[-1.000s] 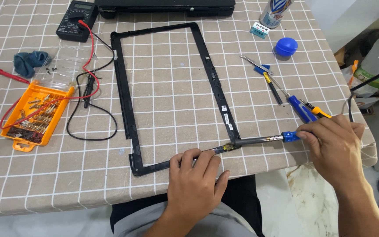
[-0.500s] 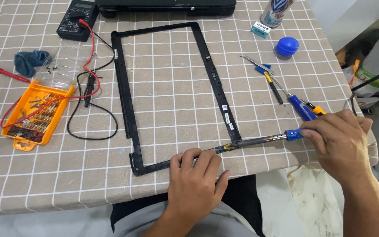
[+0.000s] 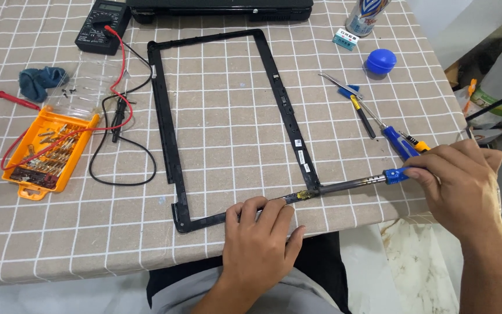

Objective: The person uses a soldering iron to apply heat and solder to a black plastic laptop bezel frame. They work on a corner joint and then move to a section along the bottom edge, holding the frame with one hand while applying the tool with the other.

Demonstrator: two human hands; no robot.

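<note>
A: Where is the frame, and what are the hands doing on it?

B: The black plastic frame (image 3: 228, 125) lies flat on the checked tabletop (image 3: 233, 93). The left hand (image 3: 260, 244) presses down on its near rail, fingers together and flat, at about 6 o'clock. The right hand (image 3: 460, 180), at 4 o'clock, has its grip closed around the blue handle of a soldering iron (image 3: 350, 187), whose tip touches the frame's near right corner

A: How would that frame handle?

B: I judge it light, thin and springy, easy to twist or crack at the corners. Best held flat by a long rail, close to the corner being worked, as the left hand does now

A: And what lies around?

B: At 2 o'clock from the frame, blue-handled screwdrivers (image 3: 399, 142) and tweezers (image 3: 339, 82) sit just beside the right hand. A blue cap (image 3: 380, 60) lies farther off, a can (image 3: 366, 14) beyond it. At 9 o'clock an orange bit case (image 3: 50, 152) stands open, with a multimeter (image 3: 101, 28) at 11 o'clock, its red and black leads trailing near the frame's left rail. Nothing lies across the near right corner itself
</note>
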